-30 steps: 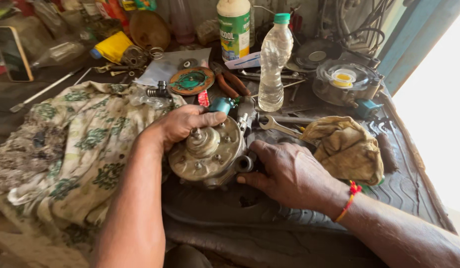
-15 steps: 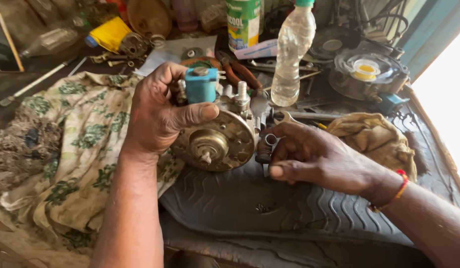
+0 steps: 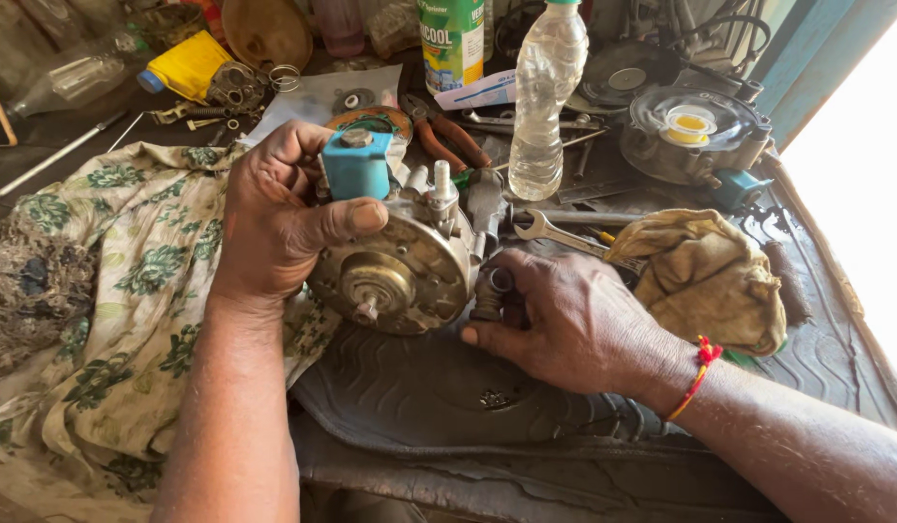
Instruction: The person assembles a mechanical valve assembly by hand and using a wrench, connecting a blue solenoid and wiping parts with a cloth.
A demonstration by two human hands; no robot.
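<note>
Hands both clamped: left hand grips heavy, greasy round metal regulator by its teal block; right hand pinches its side fitting; rim looks safest hold.

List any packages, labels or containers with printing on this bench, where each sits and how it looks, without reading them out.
Green bottle: back centre, upright cylinder, green with a white label band.
Clear plastic bottle: right of the green one, upright, pale cap, no label showing.
White carton: lying flat between the two bottles, white with blue print.
Yellow container: back left, on its side, blue cap.
</note>
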